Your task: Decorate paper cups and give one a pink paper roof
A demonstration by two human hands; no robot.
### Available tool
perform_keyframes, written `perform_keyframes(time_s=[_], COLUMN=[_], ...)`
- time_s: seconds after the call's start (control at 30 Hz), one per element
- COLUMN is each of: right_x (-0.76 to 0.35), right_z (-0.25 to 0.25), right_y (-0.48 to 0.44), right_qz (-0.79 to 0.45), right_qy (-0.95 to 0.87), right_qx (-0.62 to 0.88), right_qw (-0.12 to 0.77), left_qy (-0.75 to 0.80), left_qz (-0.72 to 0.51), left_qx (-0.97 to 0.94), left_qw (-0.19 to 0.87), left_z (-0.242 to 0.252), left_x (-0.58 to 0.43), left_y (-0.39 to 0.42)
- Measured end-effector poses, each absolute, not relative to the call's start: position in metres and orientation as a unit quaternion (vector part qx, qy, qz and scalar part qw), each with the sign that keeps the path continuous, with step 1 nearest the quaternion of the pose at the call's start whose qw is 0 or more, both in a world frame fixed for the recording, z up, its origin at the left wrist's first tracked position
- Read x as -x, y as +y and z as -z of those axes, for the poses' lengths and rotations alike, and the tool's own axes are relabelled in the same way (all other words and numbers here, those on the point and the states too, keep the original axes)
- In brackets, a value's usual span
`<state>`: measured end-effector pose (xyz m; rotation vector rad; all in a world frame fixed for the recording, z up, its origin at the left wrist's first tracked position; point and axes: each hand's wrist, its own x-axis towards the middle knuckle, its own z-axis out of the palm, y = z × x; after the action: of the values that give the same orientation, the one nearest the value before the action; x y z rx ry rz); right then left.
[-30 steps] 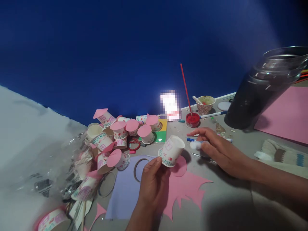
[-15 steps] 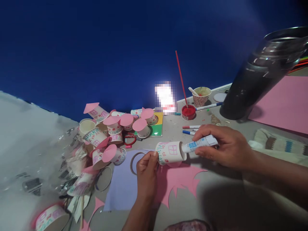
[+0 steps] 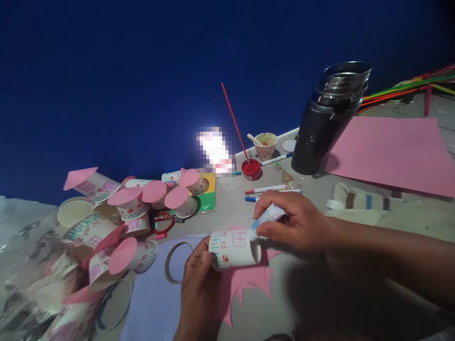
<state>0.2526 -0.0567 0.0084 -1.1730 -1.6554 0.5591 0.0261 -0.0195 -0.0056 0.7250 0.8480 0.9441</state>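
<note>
My left hand (image 3: 199,279) is closed on a white paper cup (image 3: 232,248) that lies sideways in the air, its right end facing my other hand. A pink window, red flowers and green strokes are drawn on the cup. My right hand (image 3: 295,220) grips a white and blue glue tube (image 3: 267,221), its tip at the cup's right-hand rim. Below the cup lies a cut-up pink paper scrap (image 3: 245,284). A tape ring (image 3: 174,270) rests on lilac paper (image 3: 152,293) beside my left hand.
Decorated cups with pink paper tops (image 3: 124,201) crowd the left side. Red scissors (image 3: 165,222), markers (image 3: 266,188) and a red paint pot (image 3: 250,169) with a brush lie farther back. A black flask (image 3: 320,128), pink sheet (image 3: 391,154) and striped cloth (image 3: 369,201) are at the right.
The view has swung to the right, so things appear farther left. The glue tube has tilted more steeply and sits at the upper part of the cup's rim.
</note>
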Motion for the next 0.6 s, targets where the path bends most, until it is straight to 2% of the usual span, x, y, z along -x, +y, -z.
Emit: perform_keyframes(time_s=[0.33, 0.6], right_x=[-0.253, -0.249], right_z=[-0.014, 0.003], right_y=[-0.054, -0.060], right_qz=[-0.363, -0.222], right_qy=[-0.598, -0.654], right_qx=[0.529, 0.500], right_qw=[0.481, 0.523], left_qy=[0.357, 0.327], left_qz=[-0.466, -0.466], left_qx=[-0.237, -0.172], left_qw=[0.774, 0.804], left_z=[0.019, 0.016], left_x=[-0.016, -0.013], left_y=[-0.018, -0.015])
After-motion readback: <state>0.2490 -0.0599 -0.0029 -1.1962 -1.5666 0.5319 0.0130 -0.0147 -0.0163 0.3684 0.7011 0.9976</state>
